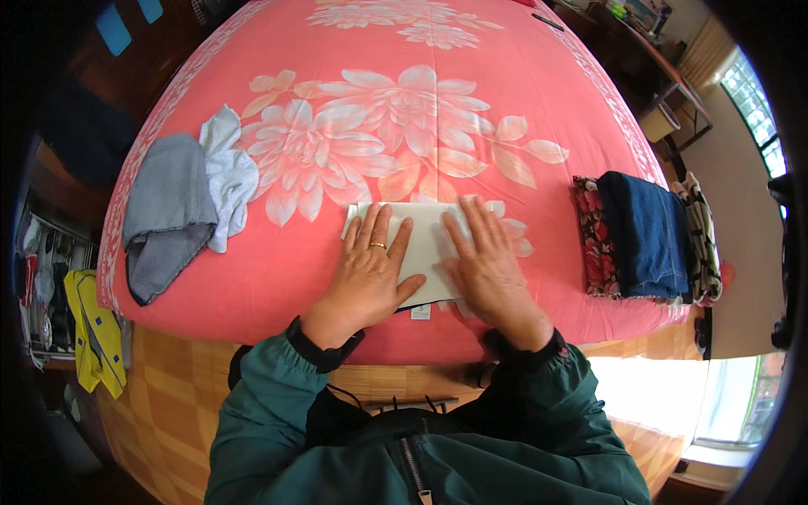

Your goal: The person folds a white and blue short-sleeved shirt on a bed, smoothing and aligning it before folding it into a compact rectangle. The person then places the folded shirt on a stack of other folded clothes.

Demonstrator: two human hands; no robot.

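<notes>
Before me a flat, folded white cloth or garment [424, 259] lies on the bed near its front edge. A dark strip and a small white tag [421, 312] bearing print show at its lower edge. My left hand [372, 271] rests palm down on the cloth's left side, fingers spread, with a ring on one finger. Over the right side is my right hand [489, 271], also palm down with fingers apart. It is blurred, so whether it touches the cloth is unclear. Neither hand grips anything.
A grey cloth [169, 202] and a crumpled pale cloth [228, 177] lie on the bed's left. Folded clothes, including blue denim [647, 233], are stacked at the right. A flowered pink bedsheet [303, 271] covers the bed. Something yellow [95, 334] hangs from an open drawer at left.
</notes>
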